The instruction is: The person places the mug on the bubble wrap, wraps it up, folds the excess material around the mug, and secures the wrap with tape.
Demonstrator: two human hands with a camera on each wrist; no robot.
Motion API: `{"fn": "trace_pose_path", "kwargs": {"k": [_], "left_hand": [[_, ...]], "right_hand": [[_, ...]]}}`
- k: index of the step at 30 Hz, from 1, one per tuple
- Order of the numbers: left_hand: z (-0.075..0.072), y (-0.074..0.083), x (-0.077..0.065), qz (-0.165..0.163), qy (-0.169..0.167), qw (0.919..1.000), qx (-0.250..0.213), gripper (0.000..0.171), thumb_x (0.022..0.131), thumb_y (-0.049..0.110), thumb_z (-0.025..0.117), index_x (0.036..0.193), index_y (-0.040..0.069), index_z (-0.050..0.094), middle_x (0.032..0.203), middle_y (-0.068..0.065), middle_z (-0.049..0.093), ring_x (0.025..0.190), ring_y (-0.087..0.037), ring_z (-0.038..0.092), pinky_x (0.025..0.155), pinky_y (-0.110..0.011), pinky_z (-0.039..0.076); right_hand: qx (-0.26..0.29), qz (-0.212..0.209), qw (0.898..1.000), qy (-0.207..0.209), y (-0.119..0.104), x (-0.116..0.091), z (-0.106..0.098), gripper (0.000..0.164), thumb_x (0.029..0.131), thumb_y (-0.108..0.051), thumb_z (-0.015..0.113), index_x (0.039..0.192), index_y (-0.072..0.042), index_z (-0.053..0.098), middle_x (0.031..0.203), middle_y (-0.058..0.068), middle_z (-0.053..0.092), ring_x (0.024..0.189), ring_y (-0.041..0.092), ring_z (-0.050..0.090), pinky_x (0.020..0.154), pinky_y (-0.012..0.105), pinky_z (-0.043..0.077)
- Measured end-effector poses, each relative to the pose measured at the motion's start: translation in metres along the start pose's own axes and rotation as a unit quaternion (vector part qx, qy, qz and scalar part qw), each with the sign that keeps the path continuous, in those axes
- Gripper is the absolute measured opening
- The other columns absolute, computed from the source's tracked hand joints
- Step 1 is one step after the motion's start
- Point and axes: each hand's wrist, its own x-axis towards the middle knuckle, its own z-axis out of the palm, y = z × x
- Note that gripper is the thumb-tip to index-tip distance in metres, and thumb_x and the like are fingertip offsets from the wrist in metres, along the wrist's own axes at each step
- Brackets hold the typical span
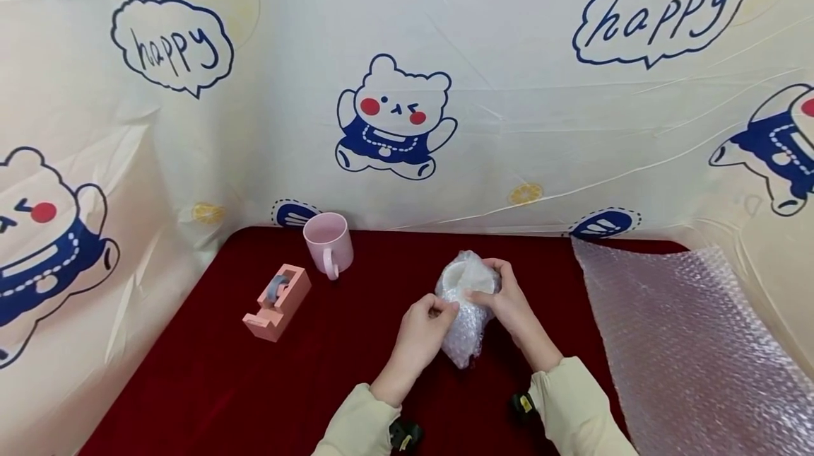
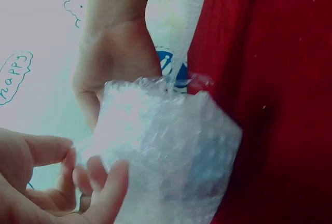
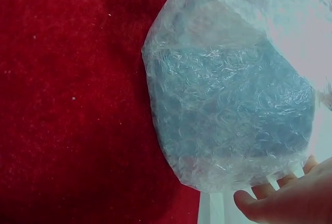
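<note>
Bubble wrap (image 1: 467, 332) covers a rounded object in front of the person, with a pale round rim showing near its far end. A bluish surface shows through the layers of the wrapped bundle (image 3: 233, 99) in the right wrist view. My left hand (image 1: 420, 329) pinches an edge of the wrap between thumb and forefinger at the bundle's left side. From the right side, my right hand (image 1: 509, 300) grips the bundle, its thumb on the top and its fingers around the far edge. The wrap hides the object's exact kind.
A pink tape dispenser (image 1: 278, 302) and a pink mug (image 1: 329, 244) stand to the left on the red cloth (image 1: 210, 385). A large sheet of bubble wrap (image 1: 687, 343) lies along the right side. A printed curtain (image 1: 496, 74) rises behind the table.
</note>
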Motion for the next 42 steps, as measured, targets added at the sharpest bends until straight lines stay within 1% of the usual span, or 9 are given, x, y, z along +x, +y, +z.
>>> {"fn": "trace_pose_path", "kwargs": {"k": [6, 11, 14, 20, 25, 30, 33, 38, 42], "left_hand": [[0.003, -0.004, -0.004, 0.0, 0.018, 0.9995, -0.024, 0.029, 0.093, 0.028, 0.059, 0.093, -0.001, 0.063, 0.093, -0.012, 0.061, 0.075, -0.014, 0.055, 0.064, -0.025, 0.045], [0.003, -0.008, -0.005, -0.004, 0.023, 0.9989, -0.041, 0.028, 0.092, 0.027, 0.061, 0.091, -0.001, 0.063, 0.086, -0.009, 0.058, 0.067, -0.012, 0.051, 0.058, -0.023, 0.043], [0.004, -0.009, -0.004, -0.005, 0.03, 0.9988, -0.04, 0.025, 0.091, 0.025, 0.062, 0.088, 0.0, 0.063, 0.086, -0.008, 0.056, 0.067, -0.012, 0.05, 0.058, -0.022, 0.042], [0.005, -0.011, -0.001, 0.002, 0.044, 0.999, -0.012, 0.02, 0.088, 0.02, 0.064, 0.083, 0.001, 0.064, 0.085, -0.008, 0.056, 0.067, -0.012, 0.052, 0.058, -0.022, 0.044], [0.001, -0.01, 0.004, 0.006, 0.027, 0.9987, 0.044, 0.018, 0.088, 0.019, 0.064, 0.079, 0.004, 0.069, 0.072, -0.005, 0.06, 0.057, -0.011, 0.047, 0.053, -0.023, 0.042], [-0.005, -0.005, 0.007, -0.013, 0.008, 0.9962, 0.086, 0.018, 0.087, 0.022, 0.067, 0.081, 0.006, 0.071, 0.068, -0.003, 0.06, 0.055, -0.011, 0.045, 0.051, -0.023, 0.039], [-0.008, -0.004, 0.009, -0.027, 0.004, 0.9947, 0.099, 0.019, 0.086, 0.024, 0.068, 0.08, 0.006, 0.071, 0.065, -0.001, 0.058, 0.055, -0.011, 0.044, 0.051, -0.023, 0.037], [-0.008, -0.005, 0.009, -0.031, 0.008, 0.9923, 0.12, 0.025, 0.087, 0.029, 0.068, 0.075, 0.007, 0.067, 0.061, 0.0, 0.051, 0.053, -0.012, 0.042, 0.049, -0.024, 0.034], [-0.005, -0.01, 0.008, -0.027, 0.03, 0.9926, 0.114, 0.029, 0.086, 0.032, 0.07, 0.078, 0.006, 0.059, 0.072, -0.003, 0.051, 0.059, -0.014, 0.044, 0.051, -0.026, 0.035]], "right_hand": [[-0.011, 0.003, 1.0, -0.007, -0.001, -0.002, -0.002, 0.067, 0.087, -0.016, 0.065, 0.141, -0.006, 0.027, 0.148, 0.02, 0.03, 0.132, 0.035, 0.036, 0.106, 0.048, 0.035], [-0.018, 0.002, 1.0, -0.013, -0.002, -0.002, -0.002, 0.066, 0.087, -0.016, 0.065, 0.14, -0.006, 0.027, 0.147, 0.02, 0.031, 0.131, 0.035, 0.036, 0.104, 0.046, 0.036], [-0.017, 0.003, 1.0, -0.015, -0.002, -0.001, -0.002, 0.066, 0.087, -0.015, 0.065, 0.14, -0.005, 0.027, 0.146, 0.021, 0.031, 0.131, 0.035, 0.036, 0.104, 0.047, 0.036], [-0.014, 0.005, 1.0, -0.018, -0.002, -0.001, -0.002, 0.065, 0.087, -0.014, 0.064, 0.14, -0.005, 0.027, 0.147, 0.022, 0.03, 0.132, 0.036, 0.035, 0.106, 0.049, 0.035], [-0.012, 0.006, 1.0, -0.025, -0.001, -0.001, -0.002, 0.064, 0.089, -0.013, 0.061, 0.14, -0.005, 0.025, 0.149, 0.021, 0.026, 0.133, 0.037, 0.032, 0.106, 0.049, 0.035], [-0.001, 0.003, 0.999, -0.039, 0.0, -0.002, -0.001, 0.063, 0.09, -0.013, 0.058, 0.141, -0.005, 0.022, 0.151, 0.021, 0.02, 0.137, 0.036, 0.026, 0.108, 0.051, 0.031], [0.005, 0.0, 0.999, -0.053, -0.001, -0.003, -0.001, 0.063, 0.091, -0.013, 0.056, 0.142, -0.005, 0.02, 0.151, 0.021, 0.017, 0.138, 0.036, 0.023, 0.108, 0.05, 0.031], [-0.005, -0.001, 0.997, -0.08, 0.0, -0.004, -0.003, 0.064, 0.094, -0.016, 0.053, 0.144, -0.008, 0.014, 0.152, 0.022, 0.014, 0.137, 0.036, 0.024, 0.103, 0.046, 0.035], [-0.011, -0.004, 0.996, -0.093, 0.003, -0.004, -0.007, 0.065, 0.095, -0.018, 0.05, 0.146, -0.009, 0.012, 0.152, 0.021, 0.014, 0.136, 0.036, 0.025, 0.101, 0.044, 0.036]]}}
